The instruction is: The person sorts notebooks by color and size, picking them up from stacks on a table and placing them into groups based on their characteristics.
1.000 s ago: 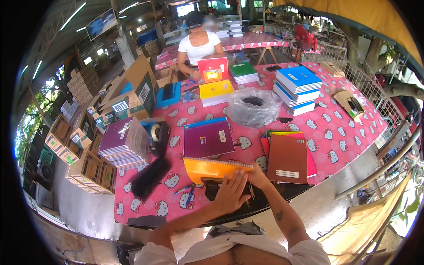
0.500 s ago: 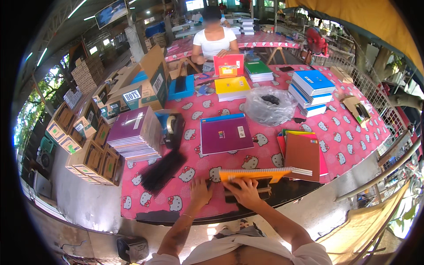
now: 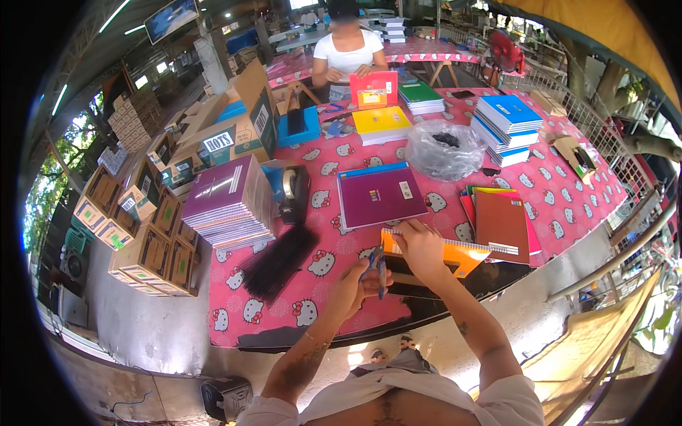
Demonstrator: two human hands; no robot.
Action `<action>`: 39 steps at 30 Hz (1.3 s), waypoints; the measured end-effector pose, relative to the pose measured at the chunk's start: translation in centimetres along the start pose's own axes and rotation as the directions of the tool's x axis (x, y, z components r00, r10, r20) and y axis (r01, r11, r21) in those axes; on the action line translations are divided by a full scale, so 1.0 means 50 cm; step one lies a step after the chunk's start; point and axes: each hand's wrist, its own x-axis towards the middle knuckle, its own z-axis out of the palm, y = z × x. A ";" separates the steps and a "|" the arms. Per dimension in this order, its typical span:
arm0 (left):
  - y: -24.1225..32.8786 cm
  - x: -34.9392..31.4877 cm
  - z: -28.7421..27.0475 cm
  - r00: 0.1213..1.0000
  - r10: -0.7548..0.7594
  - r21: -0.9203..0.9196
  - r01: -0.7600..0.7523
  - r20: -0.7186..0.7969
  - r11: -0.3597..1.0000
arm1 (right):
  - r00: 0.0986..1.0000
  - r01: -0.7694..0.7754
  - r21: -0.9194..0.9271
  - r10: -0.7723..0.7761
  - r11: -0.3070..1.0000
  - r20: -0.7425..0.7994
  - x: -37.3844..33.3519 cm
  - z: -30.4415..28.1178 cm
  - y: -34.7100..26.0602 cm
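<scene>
My left hand (image 3: 351, 285) is closed around blue-handled pliers (image 3: 381, 275). Their jaws point away from me, at the left end of the spiral binding of an orange notebook (image 3: 465, 257). My right hand (image 3: 423, 248) grips this notebook near that same end, its fingers over the bound edge. The notebook stands tilted on its side, spiral uppermost, by the table's near edge. Just beyond it lies a purple spiral notebook (image 3: 376, 195) with a blue one partly under it. A loose bundle of thin black strands (image 3: 278, 266) rests to the left of my hands.
Stacked purple notebooks (image 3: 224, 199) and a tape dispenser (image 3: 293, 195) stand left. Brown and other notebooks (image 3: 501, 224) lie right, with a clear plastic bag (image 3: 444, 153) and blue notebooks (image 3: 508, 117) beyond. Across the pink-covered table (image 3: 327, 202), a person (image 3: 348, 53) holds a red notebook (image 3: 374, 89).
My left hand has come up from the tabletop to the notebook's end, the pliers now showing in it. My right hand has moved from the notebook's near face to its top edge.
</scene>
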 end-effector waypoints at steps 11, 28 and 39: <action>0.064 0.018 0.044 0.865 0.460 0.916 -0.330 0.198 0.228 | 0.999 -0.039 -0.010 0.039 0.999 0.033 -0.011 -0.025 -0.010; -0.005 0.368 -0.009 0.588 0.517 0.783 -0.456 0.622 -0.424 | 0.674 -0.739 -0.167 0.725 0.653 -0.143 -0.113 -0.331 0.774; 0.079 0.345 0.043 0.721 0.275 0.765 -0.539 0.636 -0.353 | 0.403 -0.732 0.291 -0.046 -0.616 0.914 0.038 -0.043 0.411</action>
